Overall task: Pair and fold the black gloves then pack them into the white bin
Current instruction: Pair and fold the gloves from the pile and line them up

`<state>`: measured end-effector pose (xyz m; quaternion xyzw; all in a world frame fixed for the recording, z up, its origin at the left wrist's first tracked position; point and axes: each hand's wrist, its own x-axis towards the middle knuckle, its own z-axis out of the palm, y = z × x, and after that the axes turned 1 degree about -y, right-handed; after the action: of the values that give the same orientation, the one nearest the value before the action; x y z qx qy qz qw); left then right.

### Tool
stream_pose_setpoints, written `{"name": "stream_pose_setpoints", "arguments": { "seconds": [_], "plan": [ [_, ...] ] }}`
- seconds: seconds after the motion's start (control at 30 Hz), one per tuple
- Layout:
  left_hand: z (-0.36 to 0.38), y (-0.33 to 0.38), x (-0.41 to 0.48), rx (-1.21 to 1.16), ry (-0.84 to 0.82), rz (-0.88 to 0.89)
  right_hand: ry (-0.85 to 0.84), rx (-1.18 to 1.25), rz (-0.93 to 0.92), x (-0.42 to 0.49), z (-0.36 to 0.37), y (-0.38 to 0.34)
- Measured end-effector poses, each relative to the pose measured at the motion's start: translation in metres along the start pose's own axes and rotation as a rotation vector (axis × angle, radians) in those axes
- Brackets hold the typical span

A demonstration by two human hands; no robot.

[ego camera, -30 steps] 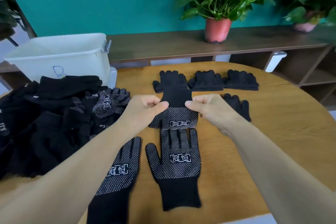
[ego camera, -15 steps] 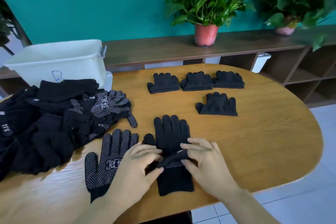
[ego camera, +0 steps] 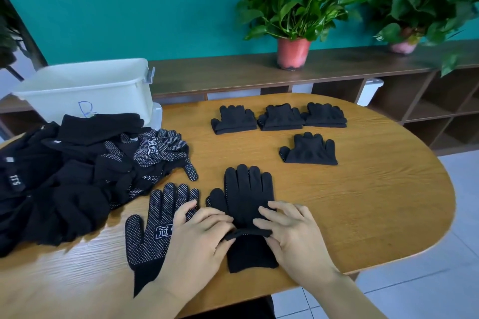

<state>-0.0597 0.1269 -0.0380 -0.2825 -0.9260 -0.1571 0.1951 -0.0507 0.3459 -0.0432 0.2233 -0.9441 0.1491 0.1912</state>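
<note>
Black glove pair (ego camera: pixel 246 194) flat, cuff edge raised | left hand (ego camera: pixel 199 243), right hand (ego camera: pixel 293 238): fingers pinching cuff

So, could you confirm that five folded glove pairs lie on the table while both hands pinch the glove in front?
Not five: the head view shows four folded glove pairs, three in a back row and one nearer. The rest holds: they lie on the table, and the left hand and right hand both pinch the glove in front.
</note>
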Motion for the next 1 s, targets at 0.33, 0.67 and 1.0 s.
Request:
{"name": "stream_pose_setpoints", "arguments": {
  "seconds": [0.33, 0.67, 1.0],
  "plan": [
    [-0.004, 0.001, -0.008, 0.187, 0.046, 0.194, 0.065, 0.055, 0.016, -0.005, 0.005, 0.0],
    [-0.004, -0.006, -0.008, 0.067, 0.035, 0.202, 0.057, 0.173, 0.083, -0.006, 0.008, 0.004],
    [-0.015, -0.016, -0.003, -0.195, 0.035, -0.145, 0.054, 0.467, 0.388, 0.005, -0.018, -0.003]
  ]
}}
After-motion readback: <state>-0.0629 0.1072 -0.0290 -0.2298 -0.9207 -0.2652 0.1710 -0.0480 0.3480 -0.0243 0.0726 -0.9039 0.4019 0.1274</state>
